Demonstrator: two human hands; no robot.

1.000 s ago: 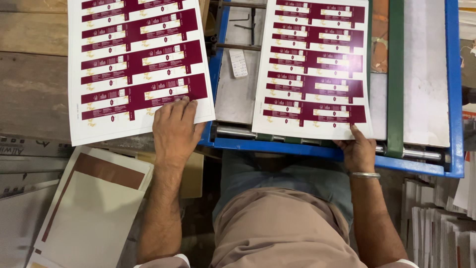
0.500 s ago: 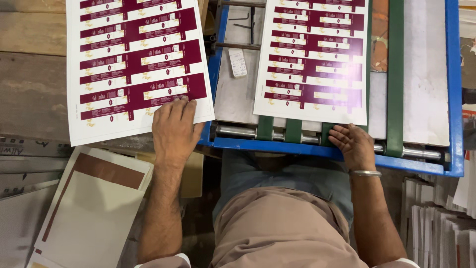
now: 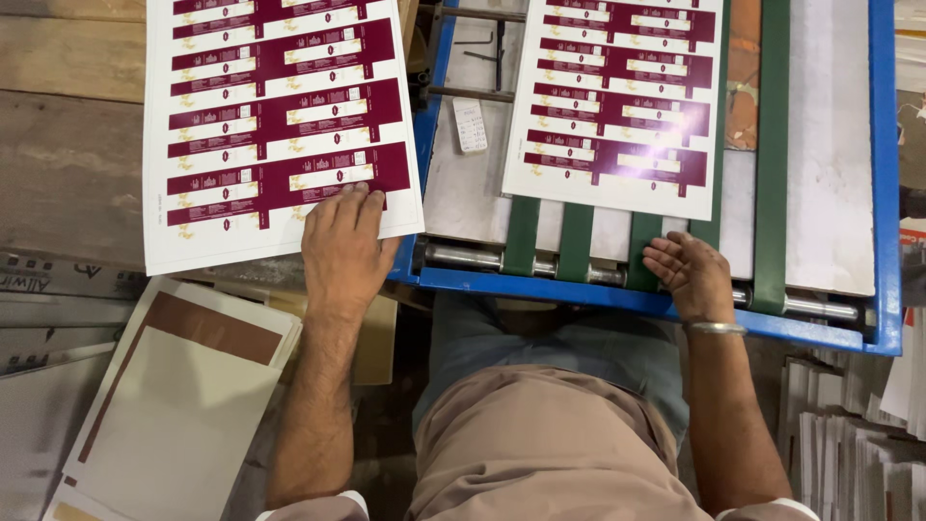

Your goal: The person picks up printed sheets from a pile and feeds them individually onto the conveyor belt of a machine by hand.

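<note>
Flat, left hand [image 3: 342, 246] open on white sheet [image 3: 280, 125] w/ maroon strips; right hand [image 3: 690, 275] open, empty.

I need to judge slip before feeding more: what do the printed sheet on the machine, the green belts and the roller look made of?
Printed sheet on the machine: seemingly coated paper or thin card, glossy, since a glare patch shows on the maroon print.
Green belts: probably rubber or woven fabric, matte, with no shine.
Roller: bare metal, silvery with bright highlights.

Single head-worn view, looking steeply down from above the lap, close range, blue-framed feed table [image 3: 675, 304] toward 1 o'clock
</note>
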